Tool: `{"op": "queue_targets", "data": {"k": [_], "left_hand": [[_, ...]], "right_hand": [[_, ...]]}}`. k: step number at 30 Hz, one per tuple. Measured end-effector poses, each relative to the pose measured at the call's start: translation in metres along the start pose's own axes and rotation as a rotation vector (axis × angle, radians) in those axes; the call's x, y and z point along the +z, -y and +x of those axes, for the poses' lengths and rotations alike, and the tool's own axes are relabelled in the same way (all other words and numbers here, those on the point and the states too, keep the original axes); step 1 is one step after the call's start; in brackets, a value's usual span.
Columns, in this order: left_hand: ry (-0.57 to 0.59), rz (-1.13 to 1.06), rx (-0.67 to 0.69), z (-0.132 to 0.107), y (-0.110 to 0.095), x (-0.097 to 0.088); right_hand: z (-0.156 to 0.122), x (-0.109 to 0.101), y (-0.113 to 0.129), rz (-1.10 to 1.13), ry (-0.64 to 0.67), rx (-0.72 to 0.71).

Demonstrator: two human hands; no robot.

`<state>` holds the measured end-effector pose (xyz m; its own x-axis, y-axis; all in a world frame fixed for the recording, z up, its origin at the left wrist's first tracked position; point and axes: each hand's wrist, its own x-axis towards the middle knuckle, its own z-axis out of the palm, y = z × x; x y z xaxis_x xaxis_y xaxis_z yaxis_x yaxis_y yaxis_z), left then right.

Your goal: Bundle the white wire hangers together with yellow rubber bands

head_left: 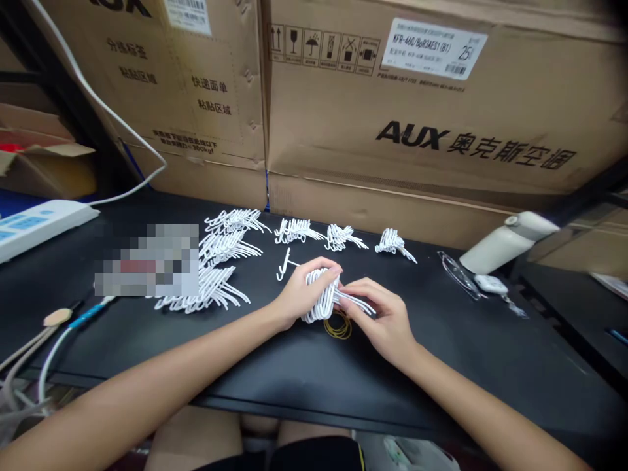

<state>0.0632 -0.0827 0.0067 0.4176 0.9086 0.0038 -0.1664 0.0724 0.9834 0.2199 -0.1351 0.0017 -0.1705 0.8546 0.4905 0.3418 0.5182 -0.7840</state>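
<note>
In the head view, a bundle of slim white hooked rods, mid-desk, is clasped in the left hand's grip, its straight tails pinched by the right hand's. Should the clasp be loosened, rods could be spilled; hooks might be snagged by crossed tails. Counted from the bundle: one lone white hook at ten o'clock, three compact white rod clusters from eleven to two, three fanned white rod piles at nine to ten. Thin yellow loops at five can't be counted.
</note>
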Motion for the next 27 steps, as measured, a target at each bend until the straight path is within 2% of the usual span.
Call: {"op": "queue_targets", "data": {"k": [4, 7, 10, 15, 21, 27], "left_hand": [[0.025, 0.012, 0.015, -0.0010, 0.0003, 0.0007], [0.022, 0.032, 0.027, -0.0019, -0.0007, 0.0004], [0.026, 0.062, 0.043, -0.0028, -0.0025, -0.0001], [0.026, 0.115, 0.059, -0.0038, -0.0051, 0.0002], [0.026, 0.133, 0.070, -0.0036, -0.0058, 0.0001], [0.042, 0.149, 0.114, -0.0049, -0.0065, -0.0002]], "right_hand": [[0.0002, -0.0013, -0.0015, -0.022, 0.036, 0.188], [-0.0004, -0.0017, -0.0034, -0.053, 0.173, 0.246], [-0.0011, -0.0017, -0.0043, -0.058, 0.268, 0.220], [-0.0006, -0.0037, -0.0027, -0.090, 0.344, 0.158], [-0.0004, -0.0057, -0.0020, -0.160, 0.379, 0.121], [-0.0014, -0.0049, -0.0036, -0.083, 0.367, 0.137]]}}
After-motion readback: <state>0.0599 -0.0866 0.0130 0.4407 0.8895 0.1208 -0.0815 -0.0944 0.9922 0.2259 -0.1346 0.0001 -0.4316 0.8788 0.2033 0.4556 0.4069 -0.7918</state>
